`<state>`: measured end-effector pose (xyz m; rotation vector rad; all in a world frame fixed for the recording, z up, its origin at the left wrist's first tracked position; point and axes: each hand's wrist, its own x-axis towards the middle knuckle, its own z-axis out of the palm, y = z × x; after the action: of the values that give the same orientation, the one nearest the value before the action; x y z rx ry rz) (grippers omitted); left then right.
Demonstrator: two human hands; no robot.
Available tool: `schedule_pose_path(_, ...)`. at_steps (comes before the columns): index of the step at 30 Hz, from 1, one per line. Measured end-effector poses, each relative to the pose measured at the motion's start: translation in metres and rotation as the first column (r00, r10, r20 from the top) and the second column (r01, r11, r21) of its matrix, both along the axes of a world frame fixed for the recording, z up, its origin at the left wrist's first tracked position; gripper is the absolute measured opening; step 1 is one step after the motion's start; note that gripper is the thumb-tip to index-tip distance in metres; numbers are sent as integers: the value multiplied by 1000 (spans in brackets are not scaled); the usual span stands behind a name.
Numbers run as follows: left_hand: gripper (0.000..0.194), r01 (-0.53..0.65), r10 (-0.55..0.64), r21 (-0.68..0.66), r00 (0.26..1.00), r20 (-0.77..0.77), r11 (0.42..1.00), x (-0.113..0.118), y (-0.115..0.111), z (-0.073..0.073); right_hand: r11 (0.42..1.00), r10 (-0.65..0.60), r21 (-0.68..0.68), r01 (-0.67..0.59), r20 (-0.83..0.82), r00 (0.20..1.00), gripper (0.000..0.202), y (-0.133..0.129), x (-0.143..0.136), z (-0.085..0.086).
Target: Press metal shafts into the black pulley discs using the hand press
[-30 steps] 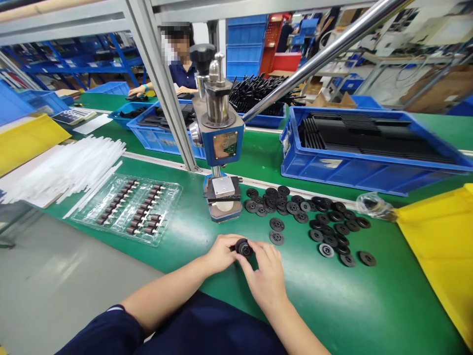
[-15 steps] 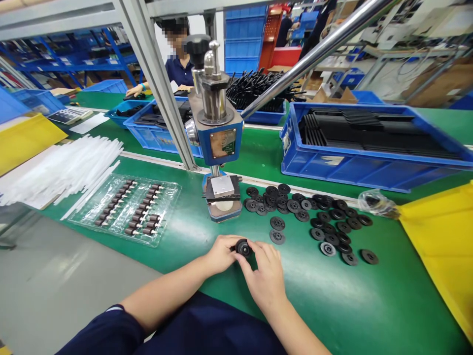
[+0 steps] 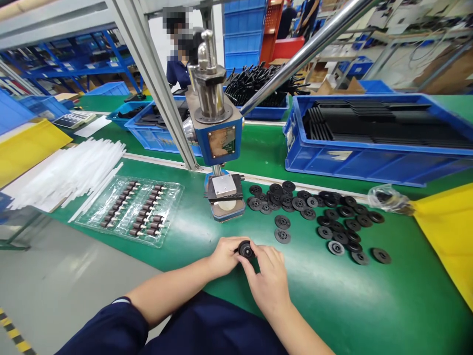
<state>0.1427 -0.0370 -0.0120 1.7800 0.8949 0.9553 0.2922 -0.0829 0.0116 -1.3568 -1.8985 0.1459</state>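
Note:
Between my two hands, above the green table, I hold a small round black part [image 3: 246, 250] with a ringed face turned toward me. My left hand [image 3: 223, 258] is closed on its left side, where a dark piece shows by the fingers. Thumb and fingers of my right hand [image 3: 268, 270] pinch its right edge. Several black discs [image 3: 283, 222] with slotted centres lie beyond my right hand. Straight ahead stands a blue hand press [image 3: 220, 143], a black fixture with a metal block [image 3: 223, 185] under its ram.
Left of the press, a clear plastic tray [image 3: 173, 197] holds several brown cylindrical parts with white shafts. White strips [image 3: 74, 172] are piled farther left. A blue bin [image 3: 354, 165] of black panels stands at the back right, and the press lever [image 3: 295, 64] slants overhead. A co-worker [image 3: 179, 71] is behind the press.
The view has shifted slightly, so the bench appears a little to the right. Both hands keep the same hold on the round black part. The co-worker's forearm is now out of sight.

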Motion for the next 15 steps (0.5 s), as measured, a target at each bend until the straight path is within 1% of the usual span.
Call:
schedule_pose_path(5, 24, 20, -19, -18, 1000, 15, 1000, -1, 1, 3, 1000, 10, 25, -9, -66, 998, 30, 2, -3, -6)
schedule_pose_path(11, 21, 39, -40, -29, 999, -31, 999, -2, 1, 3, 1000, 1, -17, -3, -136, 991, 30, 2, -3, -15)
schedule_pose_path(15, 20, 30, -31, -34, 999, -42, 999, -2, 1, 3, 1000, 3, -23, -7, -159, 987, 29, 3, -3, -17)
